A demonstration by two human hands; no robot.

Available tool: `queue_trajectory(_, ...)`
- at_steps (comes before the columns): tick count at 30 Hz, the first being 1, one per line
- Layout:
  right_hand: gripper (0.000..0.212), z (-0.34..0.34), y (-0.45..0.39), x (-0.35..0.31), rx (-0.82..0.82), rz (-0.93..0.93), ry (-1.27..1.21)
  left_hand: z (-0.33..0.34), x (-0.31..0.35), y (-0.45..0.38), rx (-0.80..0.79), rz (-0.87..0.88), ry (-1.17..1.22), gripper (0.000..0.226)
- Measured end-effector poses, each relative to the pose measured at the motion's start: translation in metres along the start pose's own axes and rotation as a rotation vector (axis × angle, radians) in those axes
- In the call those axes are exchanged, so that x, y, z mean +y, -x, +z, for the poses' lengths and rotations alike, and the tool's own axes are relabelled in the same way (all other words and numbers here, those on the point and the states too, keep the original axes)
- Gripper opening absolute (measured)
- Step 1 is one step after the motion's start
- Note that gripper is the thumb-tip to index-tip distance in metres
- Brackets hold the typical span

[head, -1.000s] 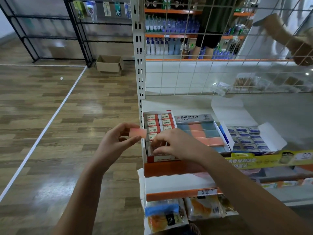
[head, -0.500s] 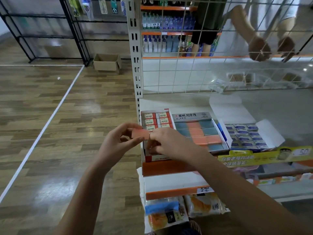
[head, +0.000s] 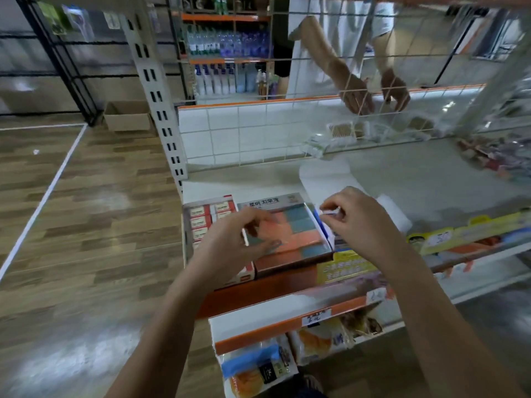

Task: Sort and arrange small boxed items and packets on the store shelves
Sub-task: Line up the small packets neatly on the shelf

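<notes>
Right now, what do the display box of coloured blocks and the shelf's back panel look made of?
Display box: apparently printed cardboard, with thin folded walls and a printed flap. Back panel: white-coated metal wire grid, the aisle behind showing through its squares.

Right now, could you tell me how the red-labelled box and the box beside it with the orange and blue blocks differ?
The red-labelled box holds small white items with red labels; the orange-and-blue box holds bare coloured blocks. The left hand hovers over both. Both sit open on the shelf.
</notes>
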State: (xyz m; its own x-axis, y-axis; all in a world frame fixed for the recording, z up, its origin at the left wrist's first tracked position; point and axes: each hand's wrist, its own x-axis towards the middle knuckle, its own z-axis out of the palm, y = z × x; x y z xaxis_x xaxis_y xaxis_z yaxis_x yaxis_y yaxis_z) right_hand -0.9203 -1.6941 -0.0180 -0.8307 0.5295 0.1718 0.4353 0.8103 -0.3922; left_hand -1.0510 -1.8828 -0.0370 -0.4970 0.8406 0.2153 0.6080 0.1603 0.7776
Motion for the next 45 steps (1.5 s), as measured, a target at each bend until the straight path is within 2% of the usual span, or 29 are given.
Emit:
queue_trajectory(6,0.025,0.007,0.005,0.027,-0.106,0.104,0.009,0.05,0.016,-0.024,-0.088,0.008,-0.177,0.029)
queue_trajectory(15,0.025,0.007,0.005,0.031,-0.239,0.034,-0.052,0.082,0.015,-0.033,-0.058,-0.161,-0.363,0.026)
queue_trajectory(20,0.025,0.007,0.004,0.034,-0.251,0.004,-0.105,0.083,0.016,-0.032,-0.126,-0.215,-0.367,0.033)
queue_trajectory(25,0.027,0.008,0.004,0.038,-0.257,-0.005,-0.116,0.078,0.017,-0.03,-0.194,-0.165,-0.435,0.034)
queue_trajectory(37,0.027,0.01,0.006,0.035,-0.24,0.033,-0.118,0.082,0.014,-0.036,-0.117,-0.124,-0.446,0.022)
queue_trajectory(45,0.025,0.003,0.006,0.034,-0.249,0.053,-0.098,0.078,0.018,-0.058,-0.203,-0.075,-0.52,0.028)
